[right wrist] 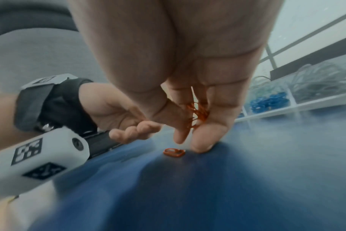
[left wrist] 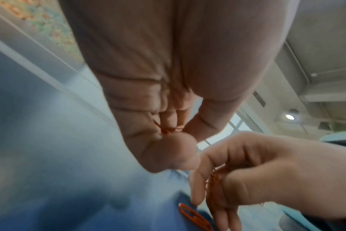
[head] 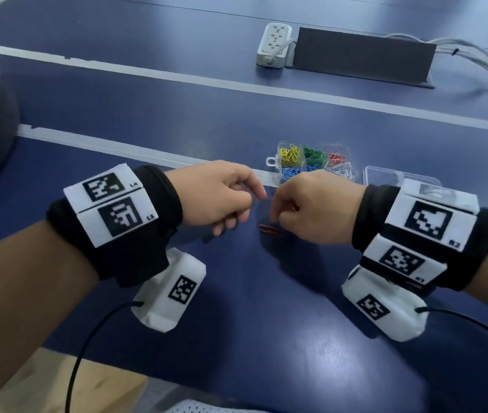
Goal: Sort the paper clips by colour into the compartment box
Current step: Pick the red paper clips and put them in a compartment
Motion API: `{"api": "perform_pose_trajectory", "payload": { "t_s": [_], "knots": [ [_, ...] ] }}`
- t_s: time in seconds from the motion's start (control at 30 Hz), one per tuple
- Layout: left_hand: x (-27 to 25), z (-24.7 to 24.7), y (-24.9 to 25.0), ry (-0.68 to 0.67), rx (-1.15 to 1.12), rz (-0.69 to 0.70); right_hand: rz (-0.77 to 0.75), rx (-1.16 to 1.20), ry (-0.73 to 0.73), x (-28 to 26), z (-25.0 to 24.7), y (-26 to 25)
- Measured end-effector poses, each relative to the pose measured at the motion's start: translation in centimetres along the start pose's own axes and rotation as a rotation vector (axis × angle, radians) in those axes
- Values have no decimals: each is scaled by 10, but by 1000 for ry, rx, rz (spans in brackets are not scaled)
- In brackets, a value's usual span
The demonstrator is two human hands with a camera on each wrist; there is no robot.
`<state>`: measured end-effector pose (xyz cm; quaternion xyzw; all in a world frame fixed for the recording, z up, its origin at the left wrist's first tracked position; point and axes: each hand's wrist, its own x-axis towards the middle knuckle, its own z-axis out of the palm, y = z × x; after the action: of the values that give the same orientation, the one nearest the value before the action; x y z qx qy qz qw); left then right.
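Note:
A clear compartment box (head: 273, 161) holds yellow, green, red, blue and white clips in separate cells; the right wrist view shows its blue cell (right wrist: 267, 101). One red paper clip (head: 269, 229) (right wrist: 174, 152) (left wrist: 193, 217) lies on the blue table in front of the box. My right hand (head: 278, 216) (right wrist: 190, 140) hovers just over it, fingertips at the table, with a bunch of red clips (right wrist: 198, 112) (left wrist: 213, 179) held in its curled fingers. My left hand (head: 254, 198) (left wrist: 180, 136) is close beside it, fingers curled, pinching red clips (left wrist: 166, 130) against the palm.
The box's clear lid (head: 385, 175) lies right of the box, partly behind my right wrist. A white power strip (head: 275, 43), a dark panel (head: 361, 55) and grey cables (head: 475, 58) sit at the far side. White stripes cross the table.

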<state>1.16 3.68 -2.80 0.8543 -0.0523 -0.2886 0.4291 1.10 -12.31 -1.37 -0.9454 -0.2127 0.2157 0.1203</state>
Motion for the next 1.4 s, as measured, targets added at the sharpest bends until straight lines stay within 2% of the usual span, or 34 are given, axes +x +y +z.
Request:
{"api": "perform_pose_trajectory", "payload": {
  "t_s": [0.2,0.3,0.47,0.63,0.77,0.97,1.07,1.27,1.4],
  "knots": [
    [-2,-7,-4,58,-134,-56,-114,-160,6,0,5,-17],
    [-2,-8,-3,96,-157,-141,-167,-225,-22,1,5,-23],
    [7,-8,5,115,-194,-234,-177,-343,-35,-3,6,-28],
    [25,-4,20,63,-25,-108,-96,-285,-27,-2,1,-10],
    [48,0,42,59,75,0,29,-143,20,-1,-26,18],
    [79,10,90,133,277,72,279,165,181,15,-70,64],
    [91,14,103,180,391,90,373,258,199,23,-75,79],
    [106,16,117,226,531,135,428,315,152,27,-79,92],
    [108,18,121,248,507,171,430,320,147,29,-81,96]
  ]
}}
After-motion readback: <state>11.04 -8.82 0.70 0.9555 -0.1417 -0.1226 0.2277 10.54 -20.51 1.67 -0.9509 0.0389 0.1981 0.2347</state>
